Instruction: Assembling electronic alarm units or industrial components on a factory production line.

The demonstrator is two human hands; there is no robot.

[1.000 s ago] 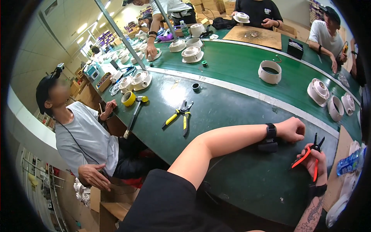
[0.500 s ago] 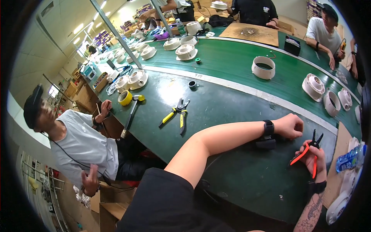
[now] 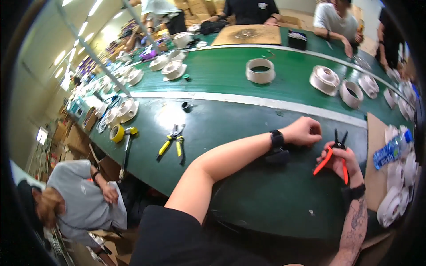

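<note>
My right hand [image 3: 341, 162] is closed round the orange handles of black-jawed pliers [image 3: 340, 144], probably wire strippers; their slim jaws stand apart and point away from me. To its left, my left hand [image 3: 304, 131] rests on the green tabletop [image 3: 262, 195], fingers curled in with nothing visible in them. A black strap with a dark box circles that wrist. Farther left on the table lie yellow-and-black pliers [image 3: 173, 142] with handles spread, and a hammer [image 3: 127, 153] with a yellow head. A roll of yellow tape [image 3: 116, 133] sits beside the hammer.
Beyond a pale strip runs a green conveyor [image 3: 213, 66] carrying white round housings [image 3: 260, 71]. A blue-labelled bottle [image 3: 392, 150] and more white parts are beside cardboard [image 3: 377, 142] at right. A person in grey [image 3: 84, 199] sits at left; others stand across.
The view has swung, so the table and both hands sit farther left in it. The seated person on the left has leaned down. My right hand keeps its hold on the orange-handled pliers.
</note>
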